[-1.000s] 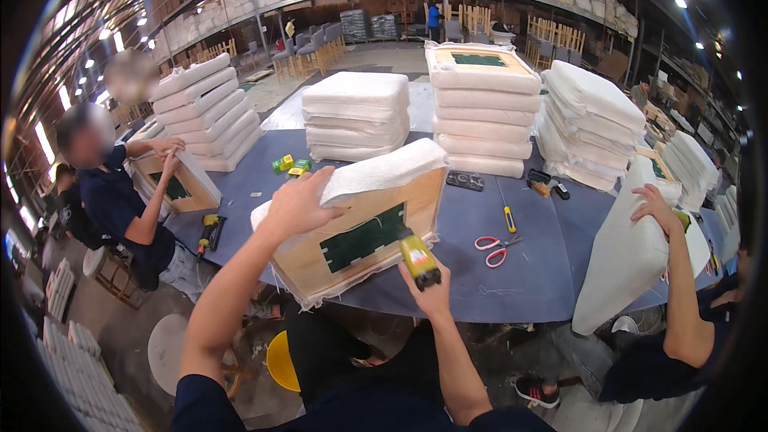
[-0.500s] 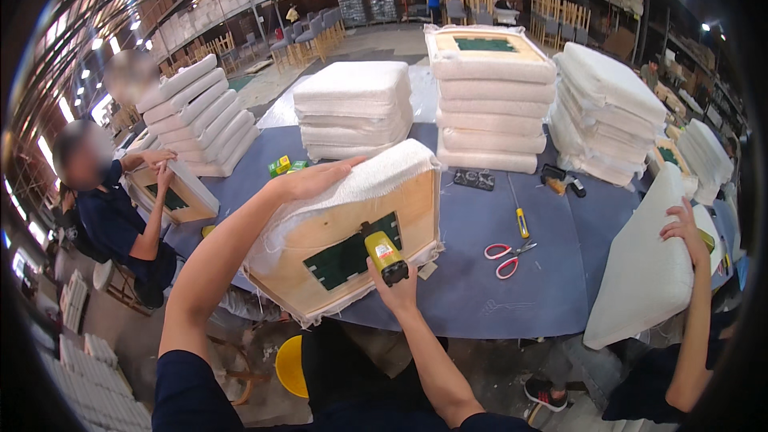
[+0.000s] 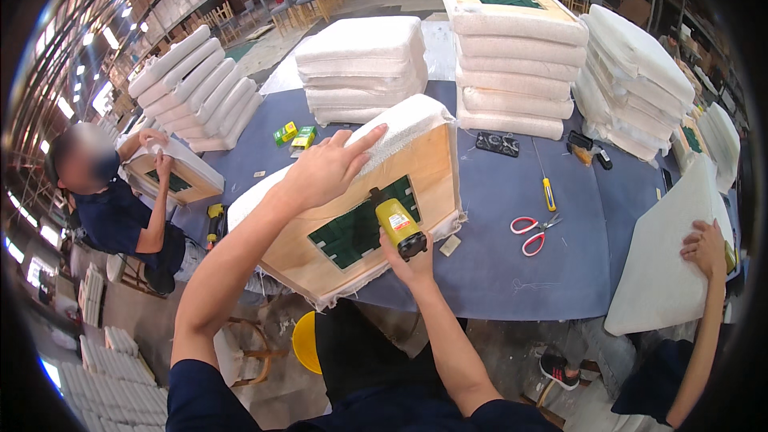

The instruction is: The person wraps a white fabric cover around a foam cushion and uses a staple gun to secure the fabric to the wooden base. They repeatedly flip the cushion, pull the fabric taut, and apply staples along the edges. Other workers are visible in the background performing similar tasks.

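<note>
A white padded chair seat [image 3: 436, 152] leans on the near edge of the blue-covered table, its plywood underside facing me. Green webbing [image 3: 340, 240] shows through the opening in the wood. My left hand [image 3: 328, 168] lies over the seat's upper edge on the white fabric, fingers apart and index finger stretched out. Wrapped round a yellow staple gun [image 3: 398, 224] with a black end is my right hand [image 3: 412, 260]. The gun is over the opening; whether its nose touches the seat I cannot tell. Frayed fabric hangs along the seat's lower edge.
Stacks of white seats [image 3: 364, 64] line the table's far side. Red-handled scissors [image 3: 534, 234], a yellow-handled screwdriver [image 3: 548, 192], a black phone-like object [image 3: 498, 142] and small green-yellow boxes [image 3: 302, 140] lie on the table. Co-workers handle seats at both sides. A yellow stool [image 3: 306, 342] stands below.
My left hand has shifted from lying flat along the seat's edge to a raised pose with spread fingers. The staple gun stays in my right hand, and the view has tilted down.
</note>
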A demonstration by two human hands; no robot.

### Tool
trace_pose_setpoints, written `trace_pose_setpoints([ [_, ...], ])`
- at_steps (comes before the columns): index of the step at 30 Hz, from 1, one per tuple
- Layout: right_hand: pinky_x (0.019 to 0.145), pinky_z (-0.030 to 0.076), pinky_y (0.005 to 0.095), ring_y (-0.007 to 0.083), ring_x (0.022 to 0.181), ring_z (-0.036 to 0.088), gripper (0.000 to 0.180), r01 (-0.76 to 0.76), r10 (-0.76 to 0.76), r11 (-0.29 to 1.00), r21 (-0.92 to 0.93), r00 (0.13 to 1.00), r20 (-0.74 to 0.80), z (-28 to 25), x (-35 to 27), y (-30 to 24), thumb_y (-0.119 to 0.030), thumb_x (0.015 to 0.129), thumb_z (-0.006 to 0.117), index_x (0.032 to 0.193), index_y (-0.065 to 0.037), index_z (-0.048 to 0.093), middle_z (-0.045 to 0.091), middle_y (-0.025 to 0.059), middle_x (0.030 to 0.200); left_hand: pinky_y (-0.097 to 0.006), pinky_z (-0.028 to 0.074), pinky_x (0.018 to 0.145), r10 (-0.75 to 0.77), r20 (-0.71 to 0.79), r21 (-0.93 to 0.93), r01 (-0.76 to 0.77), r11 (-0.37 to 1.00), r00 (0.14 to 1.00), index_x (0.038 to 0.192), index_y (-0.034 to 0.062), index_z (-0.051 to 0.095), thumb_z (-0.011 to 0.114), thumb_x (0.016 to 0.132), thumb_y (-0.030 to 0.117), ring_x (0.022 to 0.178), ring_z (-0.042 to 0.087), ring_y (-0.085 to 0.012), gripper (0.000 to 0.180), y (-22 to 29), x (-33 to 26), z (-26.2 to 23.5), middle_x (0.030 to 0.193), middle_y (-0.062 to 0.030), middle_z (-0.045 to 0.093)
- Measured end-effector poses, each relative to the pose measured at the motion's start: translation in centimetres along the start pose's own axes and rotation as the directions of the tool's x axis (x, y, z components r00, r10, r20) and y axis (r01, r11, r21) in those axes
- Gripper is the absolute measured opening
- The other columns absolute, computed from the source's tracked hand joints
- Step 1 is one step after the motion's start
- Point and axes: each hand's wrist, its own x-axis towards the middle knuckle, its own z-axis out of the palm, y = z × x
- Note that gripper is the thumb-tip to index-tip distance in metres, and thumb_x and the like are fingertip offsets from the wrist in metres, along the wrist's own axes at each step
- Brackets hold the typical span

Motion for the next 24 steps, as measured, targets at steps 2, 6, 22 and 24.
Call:
trace_pose_setpoints([
  [2, 0.084, 0.058, 0.0374, 0.0279, 0.092, 0.076, 0.039, -0.080, 0.080, 0.997, 0.010, 0.997, -0.001, -0.2, 0.1, 0.1, -0.017, 0.083, 0.088, 0.114, 0.003, 0.075, 0.079, 0.0168, 0.103, -0.053, 0.058, 0.092, 0.040, -0.100, 0.087, -0.031, 0.996, 0.994, 0.169, 0.0372, 0.034, 0.053, 0.111, 0.025, 0.105, 0.070, -0.0450, 0.062, 0.1, -0.2, 0.9, 0.127, -0.0238, 0.063],
  [6, 0.088, 0.058, 0.0346, 0.0183, 0.098, 0.074, 0.042, -0.245, 0.243, 0.969, 0.042, 0.969, 0.051, -2.2, 1.6, -4.2, -0.023, 0.086, 0.090, 0.116, 0.003, 0.076, 0.079, 0.0127, 0.109, -0.053, 0.060, 0.085, 0.069, -0.157, 0.150, -0.046, 0.988, 0.985, 0.168, 0.0382, 0.036, 0.059, 0.109, 0.024, 0.100, 0.070, -0.0443, 0.065, -0.3, -0.6, 1.4, 0.120, -0.0216, 0.064],
  [22, 0.080, 0.055, 0.0416, 0.0259, 0.075, 0.076, 0.018, 0.150, -0.158, 0.946, -0.287, 0.987, -0.007, -2.9, 3.9, -6.6, -0.023, 0.091, 0.083, 0.097, -0.006, 0.082, 0.080, 0.0102, 0.083, -0.051, 0.059, 0.087, 0.169, -0.226, 0.188, -0.127, 0.974, 0.959, 0.167, 0.0420, 0.038, 0.073, 0.100, 0.025, 0.104, 0.070, -0.0408, 0.078, 1.1, -1.5, 1.5, 0.116, -0.0200, 0.061],
  [24, 0.083, 0.052, 0.0438, 0.0275, 0.075, 0.075, 0.021, 0.089, -0.096, 0.990, -0.108, 0.994, -0.058, -2.2, 3.3, -7.4, -0.026, 0.092, 0.084, 0.097, -0.006, 0.081, 0.079, 0.0095, 0.080, -0.050, 0.059, 0.090, 0.134, -0.196, 0.161, -0.103, 0.982, 0.971, 0.167, 0.0420, 0.038, 0.074, 0.097, 0.023, 0.106, 0.069, -0.0408, 0.081, 1.2, -1.2, 1.6, 0.117, -0.0193, 0.061],
])
